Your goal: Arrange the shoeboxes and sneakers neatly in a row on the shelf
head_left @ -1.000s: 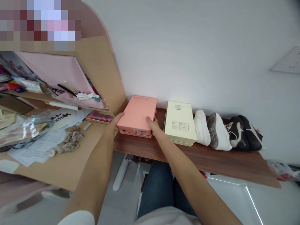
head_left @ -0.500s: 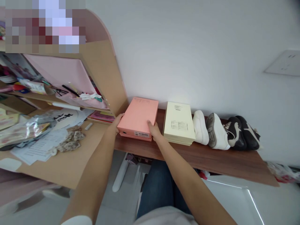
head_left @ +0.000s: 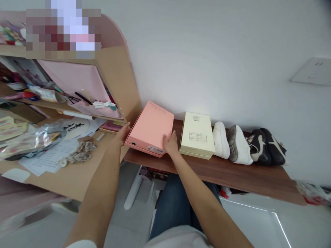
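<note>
A pink shoebox [head_left: 153,127] with a printed label on its near side lies at a slant on the dark wooden bench [head_left: 207,172], its left side raised. My left hand [head_left: 123,134] grips that raised left side, its fingers partly hidden beneath and behind it. At the near right corner, my right hand [head_left: 170,143] has its thumb on the lid and its fingers along the right side. Just right of my right hand lies a cream shoebox [head_left: 198,132], closed and untouched.
White shoes [head_left: 221,140] and black shoes [head_left: 269,146] stand right of the cream box, against the wall. On the left is a desk [head_left: 77,179] with papers, plastic bags and a patterned cloth scrunchie [head_left: 82,150]. A white roll [head_left: 133,189] lies under the bench.
The pink shoebox has gone from lying flat to tilted, its left side lifted and turned slightly. My left hand rose with it. My right hand's fingers now show beside the box.
</note>
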`<state>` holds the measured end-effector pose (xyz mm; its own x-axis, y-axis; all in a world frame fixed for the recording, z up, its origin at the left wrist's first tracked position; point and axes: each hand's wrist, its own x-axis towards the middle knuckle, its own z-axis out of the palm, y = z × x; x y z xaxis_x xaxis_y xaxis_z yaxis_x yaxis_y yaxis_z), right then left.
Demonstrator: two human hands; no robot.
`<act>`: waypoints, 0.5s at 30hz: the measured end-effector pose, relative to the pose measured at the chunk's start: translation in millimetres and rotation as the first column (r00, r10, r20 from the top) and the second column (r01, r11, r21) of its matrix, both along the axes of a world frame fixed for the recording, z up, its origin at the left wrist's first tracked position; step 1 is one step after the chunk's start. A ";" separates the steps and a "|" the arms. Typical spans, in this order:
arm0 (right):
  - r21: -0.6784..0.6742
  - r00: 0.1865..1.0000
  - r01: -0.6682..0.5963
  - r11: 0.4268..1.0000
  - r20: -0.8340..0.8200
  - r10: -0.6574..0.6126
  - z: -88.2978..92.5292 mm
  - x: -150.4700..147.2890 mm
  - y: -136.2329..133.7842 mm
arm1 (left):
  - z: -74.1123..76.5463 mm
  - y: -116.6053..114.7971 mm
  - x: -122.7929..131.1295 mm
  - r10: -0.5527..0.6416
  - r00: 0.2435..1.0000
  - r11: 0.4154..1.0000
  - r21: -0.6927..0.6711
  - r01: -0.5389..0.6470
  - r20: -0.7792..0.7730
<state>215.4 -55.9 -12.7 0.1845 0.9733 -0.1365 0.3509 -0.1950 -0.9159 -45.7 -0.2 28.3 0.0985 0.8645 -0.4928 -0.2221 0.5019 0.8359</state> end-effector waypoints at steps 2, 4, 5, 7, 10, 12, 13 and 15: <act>0.054 0.995 -0.019 0.998 0.098 0.013 8.1 -2.0 -1.9 | -2.9 -3.3 -2.2 0.022 0.999 0.997 0.076 -0.025 0.033; 0.073 0.991 -0.070 0.995 0.120 0.061 16.8 -5.8 -2.2 | -5.9 -8.0 0.6 0.056 0.997 0.990 0.130 -0.063 0.051; 0.077 0.990 -0.102 0.992 0.106 0.093 21.4 -8.2 -1.9 | -7.0 -10.9 3.6 0.077 0.995 0.986 0.141 -0.084 0.056; 0.083 0.987 -0.154 0.984 0.049 0.151 31.5 -13.6 -1.2 | -7.8 -17.5 12.1 0.124 0.989 0.979 0.154 -0.135 0.076; 0.096 0.977 -0.204 0.974 -0.049 0.209 48.7 -20.7 -0.2 | -3.6 -26.3 28.3 0.130 0.978 0.969 0.188 -0.160 0.163; 0.109 0.965 -0.228 0.967 -0.104 0.240 60.3 -23.4 1.4 | 3.6 -28.6 39.3 0.105 0.969 0.955 0.249 -0.160 0.222; 0.115 0.960 -0.236 0.965 -0.129 0.250 65.3 -23.9 2.7 | 8.5 -28.3 44.3 0.088 0.967 0.947 0.283 -0.155 0.237; 0.122 0.949 -0.233 0.965 -0.186 0.253 72.5 -23.7 6.0 | 19.9 -24.8 52.5 0.055 0.971 0.935 0.328 -0.132 0.232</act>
<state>191.8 -49.9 59.8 -0.0806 0.9956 -0.0482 0.1862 -0.0324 -0.9820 6.8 -25.0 48.2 0.0797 0.9863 -0.1444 -0.4482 0.1649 0.8786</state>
